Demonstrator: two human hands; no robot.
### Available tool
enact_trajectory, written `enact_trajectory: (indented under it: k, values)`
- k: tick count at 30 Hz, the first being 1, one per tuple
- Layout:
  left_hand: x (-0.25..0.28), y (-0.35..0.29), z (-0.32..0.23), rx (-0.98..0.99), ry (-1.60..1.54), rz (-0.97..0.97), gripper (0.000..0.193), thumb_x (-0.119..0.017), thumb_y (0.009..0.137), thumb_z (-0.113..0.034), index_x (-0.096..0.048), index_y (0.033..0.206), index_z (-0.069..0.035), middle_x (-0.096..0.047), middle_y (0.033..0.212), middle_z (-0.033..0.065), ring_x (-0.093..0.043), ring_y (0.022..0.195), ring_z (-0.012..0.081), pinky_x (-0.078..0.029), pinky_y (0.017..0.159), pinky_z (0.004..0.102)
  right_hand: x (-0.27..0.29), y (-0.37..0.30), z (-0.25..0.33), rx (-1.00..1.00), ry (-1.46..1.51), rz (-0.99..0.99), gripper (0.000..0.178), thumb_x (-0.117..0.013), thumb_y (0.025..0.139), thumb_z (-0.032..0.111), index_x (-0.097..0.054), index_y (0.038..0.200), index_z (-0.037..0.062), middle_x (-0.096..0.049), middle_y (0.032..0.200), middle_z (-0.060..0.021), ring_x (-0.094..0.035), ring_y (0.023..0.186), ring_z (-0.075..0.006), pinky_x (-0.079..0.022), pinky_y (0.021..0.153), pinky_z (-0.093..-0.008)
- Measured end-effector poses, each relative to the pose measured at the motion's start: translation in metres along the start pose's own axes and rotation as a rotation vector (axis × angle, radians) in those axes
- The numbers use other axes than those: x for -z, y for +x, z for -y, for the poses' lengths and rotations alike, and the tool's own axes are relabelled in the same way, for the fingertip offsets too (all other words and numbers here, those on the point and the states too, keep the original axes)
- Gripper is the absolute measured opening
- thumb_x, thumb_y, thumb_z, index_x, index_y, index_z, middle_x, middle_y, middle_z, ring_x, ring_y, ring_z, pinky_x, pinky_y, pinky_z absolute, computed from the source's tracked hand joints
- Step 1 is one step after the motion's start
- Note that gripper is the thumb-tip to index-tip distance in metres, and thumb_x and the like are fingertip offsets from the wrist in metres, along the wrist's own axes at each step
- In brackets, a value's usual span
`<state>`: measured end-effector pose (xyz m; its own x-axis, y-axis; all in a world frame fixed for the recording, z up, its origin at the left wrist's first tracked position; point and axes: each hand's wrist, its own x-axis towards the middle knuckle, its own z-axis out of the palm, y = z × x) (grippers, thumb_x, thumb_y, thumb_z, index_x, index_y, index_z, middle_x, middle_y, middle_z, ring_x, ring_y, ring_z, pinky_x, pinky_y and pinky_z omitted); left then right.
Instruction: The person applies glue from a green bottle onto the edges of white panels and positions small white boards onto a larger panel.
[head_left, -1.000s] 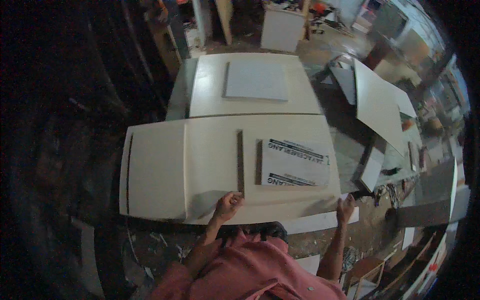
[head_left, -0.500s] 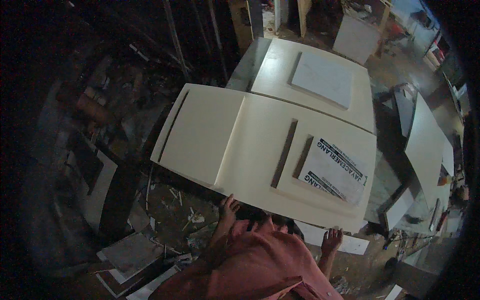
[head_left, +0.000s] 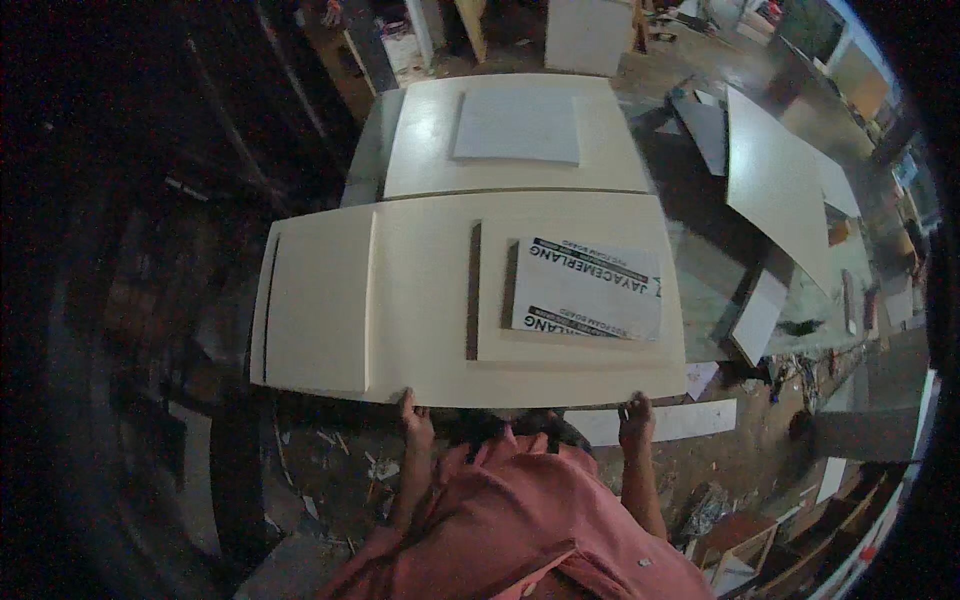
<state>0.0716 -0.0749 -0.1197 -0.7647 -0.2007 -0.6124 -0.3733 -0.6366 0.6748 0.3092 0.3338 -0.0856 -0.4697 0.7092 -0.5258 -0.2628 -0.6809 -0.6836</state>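
A large cream board (head_left: pixel 425 300) lies crosswise before me, its long near edge facing my body. My left hand (head_left: pixel 416 425) is closed on that edge, left of its middle. Toward the right end, my right hand (head_left: pixel 636 420) grips the same edge; the fingertips of both hands are partly hidden at the board. On its left part rests a cream panel (head_left: pixel 320 310). A second cream panel (head_left: pixel 495 335) sits on the right part, with a white printed foam board piece (head_left: pixel 585 290) on top of it.
Beyond lies another cream board (head_left: pixel 420 140) bearing a pale grey panel (head_left: pixel 517 125). At right, a big white sheet (head_left: pixel 775 180) and a narrower white panel (head_left: pixel 758 318) lean or lie about. A white strip (head_left: pixel 690 422) and scraps litter the floor near my right side.
My view has turned, so the boards now appear further left and more level. Both hands remain at the near edge of the large board.
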Motion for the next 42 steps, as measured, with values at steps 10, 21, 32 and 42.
enact_trajectory:
  k: [10,21,32,42]
  values:
    - [0.013,0.01,-0.01,-0.09,0.235,0.103,0.046,-0.064,0.087,-0.028,-0.055,0.124,-0.002,-0.06,0.112,0.0064,-0.057,0.101,0.0233,-0.048,0.089,0.0324,-0.005,-0.003,-0.013,0.035,0.024,-0.166,0.012,-0.059,0.09,0.023,-0.062,0.094,0.0125,-0.06,0.088,-0.0018,-0.056,0.082,-0.0188,-0.045,0.083,-0.0398]
    - [0.022,-0.04,-0.067,0.16,1.32,0.83,0.035,-0.062,0.091,-0.026,-0.059,0.118,-0.004,-0.063,0.113,0.0074,-0.059,0.102,0.0202,-0.049,0.088,0.0334,0.032,-0.07,0.011,0.036,-0.196,-0.422,0.032,-0.061,0.092,0.037,-0.059,0.106,0.0076,-0.065,0.097,-0.007,-0.064,0.083,-0.0206,-0.049,0.068,-0.0353]
    - [-0.213,-0.102,-0.078,0.001,1.234,1.339,0.043,-0.071,0.085,-0.03,-0.06,0.118,-0.005,-0.065,0.107,0.0083,-0.062,0.098,0.0207,-0.048,0.089,0.0357,0.196,-0.229,-0.078,0.0,-0.818,-1.002,0.017,-0.062,0.083,0.011,-0.064,0.093,-0.0033,-0.065,0.077,-0.0131,-0.065,0.063,-0.0199,-0.054,0.054,-0.0307]
    - [-0.331,-0.172,0.003,-0.593,1.691,1.047,0.048,-0.072,0.081,-0.017,-0.055,0.122,-0.002,-0.059,0.118,0.0131,-0.057,0.109,0.0269,-0.046,0.091,0.0391,0.205,0.007,0.19,0.662,-0.73,-0.941,0.028,-0.064,0.081,0.015,-0.065,0.105,0.0003,-0.068,0.089,-0.0137,-0.066,0.085,-0.0261,-0.05,0.078,-0.0353]
